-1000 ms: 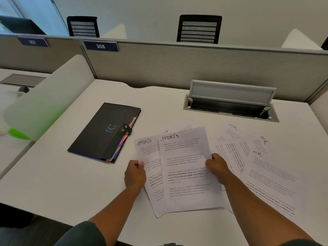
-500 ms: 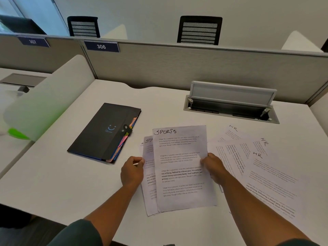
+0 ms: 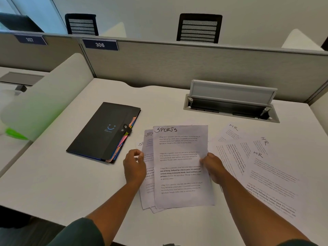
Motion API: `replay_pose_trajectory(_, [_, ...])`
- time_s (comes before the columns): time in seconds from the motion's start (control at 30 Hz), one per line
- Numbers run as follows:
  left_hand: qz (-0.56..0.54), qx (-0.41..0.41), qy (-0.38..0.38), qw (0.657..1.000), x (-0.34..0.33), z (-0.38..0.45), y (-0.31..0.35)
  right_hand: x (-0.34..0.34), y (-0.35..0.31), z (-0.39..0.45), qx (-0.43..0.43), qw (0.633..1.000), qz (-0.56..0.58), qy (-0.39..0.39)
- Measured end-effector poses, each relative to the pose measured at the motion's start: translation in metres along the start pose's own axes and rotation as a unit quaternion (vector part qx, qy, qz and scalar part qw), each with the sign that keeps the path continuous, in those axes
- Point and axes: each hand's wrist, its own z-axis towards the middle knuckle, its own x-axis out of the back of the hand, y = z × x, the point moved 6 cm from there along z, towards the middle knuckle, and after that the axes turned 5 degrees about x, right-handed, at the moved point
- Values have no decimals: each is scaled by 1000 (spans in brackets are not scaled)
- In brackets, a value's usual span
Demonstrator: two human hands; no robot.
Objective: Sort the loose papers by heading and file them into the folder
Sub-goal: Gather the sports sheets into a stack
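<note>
A small stack of white sheets headed SPORTS (image 3: 179,157) lies in the middle of the white desk (image 3: 58,178). My left hand (image 3: 134,166) pinches the stack's left edge. My right hand (image 3: 213,166) grips its right edge, thumb on top. The sheets overlap closely, with two lower ones peeking out at the left. To the right, three sheets headed HR (image 3: 262,167) lie fanned out flat. A black expanding folder (image 3: 101,132) with coloured tabs along its right side lies closed at the left, apart from the papers.
An open cable tray with a raised grey lid (image 3: 230,102) is set into the desk behind the papers. A grey partition (image 3: 177,64) bounds the far edge. A white curved divider (image 3: 44,102) stands at the left.
The SPORTS sheets, spread apart a second ago, have been drawn together into a nearly squared stack. Both hands stayed on its edges.
</note>
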Motion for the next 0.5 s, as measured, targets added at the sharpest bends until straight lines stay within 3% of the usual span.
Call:
replay_pose_trajectory(0.2, [-164,48,-154,973,-17,-15,27,-4,-2,3,-5,998,54,-8])
replay_pose_trajectory(0.33, [-220,77,-194,953,-24,-22,42,-3,-6,3,16,997,74,-24])
replay_pose_trajectory(0.5, [-215,121,-189,951,-31,-15,43,1,-9,1,42,997,54,-18])
